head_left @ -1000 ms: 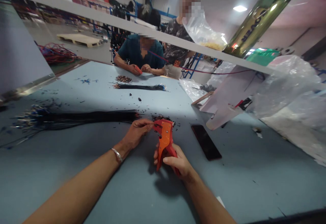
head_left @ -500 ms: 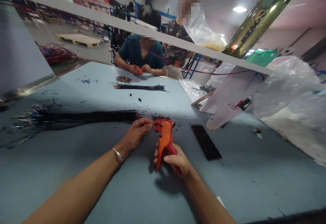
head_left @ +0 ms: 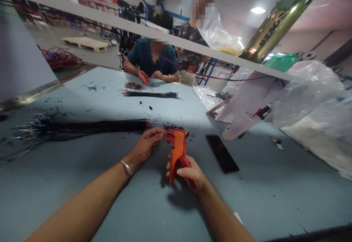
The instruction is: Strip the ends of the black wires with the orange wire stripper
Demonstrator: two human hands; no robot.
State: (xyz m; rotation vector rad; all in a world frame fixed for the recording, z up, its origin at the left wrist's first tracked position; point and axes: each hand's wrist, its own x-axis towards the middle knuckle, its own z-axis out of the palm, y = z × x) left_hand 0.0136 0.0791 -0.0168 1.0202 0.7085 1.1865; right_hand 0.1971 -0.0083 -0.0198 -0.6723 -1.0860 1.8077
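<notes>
My right hand [head_left: 192,172] is wrapped round the handles of a red and orange wire stripper [head_left: 179,145], its head pointing away from me. Just left of the tool's jaws, my left hand [head_left: 150,143] is pinched on a thin dark wire, mostly hidden by the fingers, whose end reaches the jaws. A long bundle of black wires [head_left: 96,126] lies on the table to the left, its right end close behind my left hand. Small dark scraps [head_left: 173,127] are piled behind the tool's head.
A black phone [head_left: 222,154] lies right of my right hand. Across the blue-grey table [head_left: 132,209], a seated person [head_left: 154,58] holds a red tool behind a shorter wire bundle [head_left: 151,94]. Another person stands behind. Plastic bags [head_left: 310,88] are at the right.
The seated person's hand with the red tool has moved slightly left and down. My own hands have hardly moved.
</notes>
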